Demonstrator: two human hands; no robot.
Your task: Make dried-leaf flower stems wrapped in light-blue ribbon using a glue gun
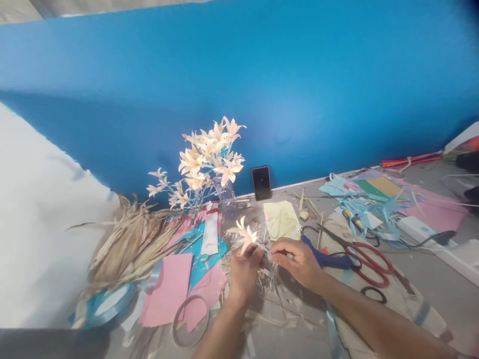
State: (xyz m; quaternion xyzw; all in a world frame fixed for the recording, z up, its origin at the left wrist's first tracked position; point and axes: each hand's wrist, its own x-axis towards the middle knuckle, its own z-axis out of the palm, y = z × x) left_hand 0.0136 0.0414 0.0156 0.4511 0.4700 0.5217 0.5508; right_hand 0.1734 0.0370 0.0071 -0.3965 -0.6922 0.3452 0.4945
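In the lower middle of the head view, my left hand (243, 269) is closed in a pinch just under the bloom of a cream artificial flower (246, 234). The flower tilts up to the left, its pointed petals spread. My right hand (297, 259) is closed close beside it, fingertips pinched at the pale blue stem below the bloom. What exactly lies between those right fingertips is too small to make out. A pale yellow paper (281, 222) lies just beyond the hands. Scraps and thin strips (271, 284) are scattered beneath them.
Behind stands a clear vase (226, 199) of similar flowers (209, 154), with a phone (261, 182) against the blue wall. Dried husks (130, 244), pink paper (170, 284) and a tape ring (190, 321) are left. Red-handled scissors (368, 259), a blue-handled tool (325, 257) and a power strip (430, 239) are right.
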